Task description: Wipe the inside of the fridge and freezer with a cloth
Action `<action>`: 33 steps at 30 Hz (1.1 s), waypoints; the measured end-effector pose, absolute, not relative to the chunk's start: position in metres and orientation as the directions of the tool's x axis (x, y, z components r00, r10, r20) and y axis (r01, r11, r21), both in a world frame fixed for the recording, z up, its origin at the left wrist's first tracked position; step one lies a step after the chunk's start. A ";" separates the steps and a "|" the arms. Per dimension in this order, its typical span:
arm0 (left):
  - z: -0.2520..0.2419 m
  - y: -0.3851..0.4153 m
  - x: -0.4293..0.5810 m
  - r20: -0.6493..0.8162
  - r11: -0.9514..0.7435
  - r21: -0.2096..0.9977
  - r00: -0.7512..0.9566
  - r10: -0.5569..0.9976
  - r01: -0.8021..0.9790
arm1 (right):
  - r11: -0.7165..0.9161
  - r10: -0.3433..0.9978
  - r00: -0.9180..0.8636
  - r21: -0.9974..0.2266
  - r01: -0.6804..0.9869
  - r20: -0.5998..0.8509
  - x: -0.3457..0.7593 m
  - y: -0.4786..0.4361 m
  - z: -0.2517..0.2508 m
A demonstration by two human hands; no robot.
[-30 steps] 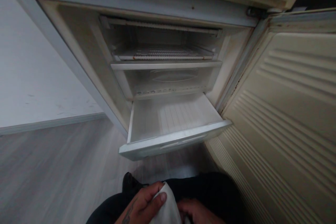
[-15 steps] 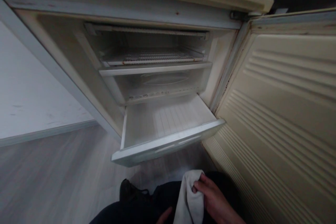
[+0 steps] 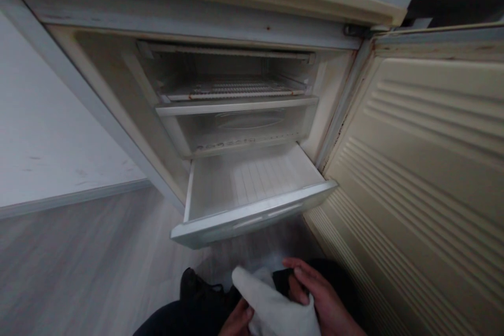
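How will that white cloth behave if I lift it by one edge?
Probably floppy: the white cloth bends in soft folds between the left hand and right hand. Likely light, since it looks like plain fabric. It may sag or unfold, being loosely bunched.

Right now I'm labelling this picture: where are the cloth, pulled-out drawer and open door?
Cloth (image 3: 277,308), head view: on its bunched middle.
Pulled-out drawer (image 3: 255,208), head view: on its front rim.
Open door (image 3: 421,173), head view: on its inner panel.

White wall (image 3: 39,115), grey baseboard (image 3: 79,197), grey wood-grain floor (image 3: 98,262).
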State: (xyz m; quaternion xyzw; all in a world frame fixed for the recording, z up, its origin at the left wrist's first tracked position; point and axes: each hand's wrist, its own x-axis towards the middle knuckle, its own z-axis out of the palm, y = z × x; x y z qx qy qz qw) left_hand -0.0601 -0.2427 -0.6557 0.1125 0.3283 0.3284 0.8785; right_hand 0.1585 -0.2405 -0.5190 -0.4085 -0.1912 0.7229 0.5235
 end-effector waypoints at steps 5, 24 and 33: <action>-0.645 -0.236 -0.074 -0.611 0.740 0.425 0.438 0.659 -0.520 | -0.299 0.913 0.148 -0.872 -0.389 -0.379 0.173 -0.233 -0.539; -0.520 -0.213 -0.127 -0.248 0.293 0.920 -0.192 0.949 0.260 | -0.331 0.892 0.117 -0.808 -0.488 -0.436 0.155 -0.235 -0.605; -0.537 -0.201 -0.148 -0.176 0.186 0.854 -0.067 0.982 0.486 | -0.270 0.963 -0.020 -0.961 -0.050 -0.270 0.189 -0.221 -0.574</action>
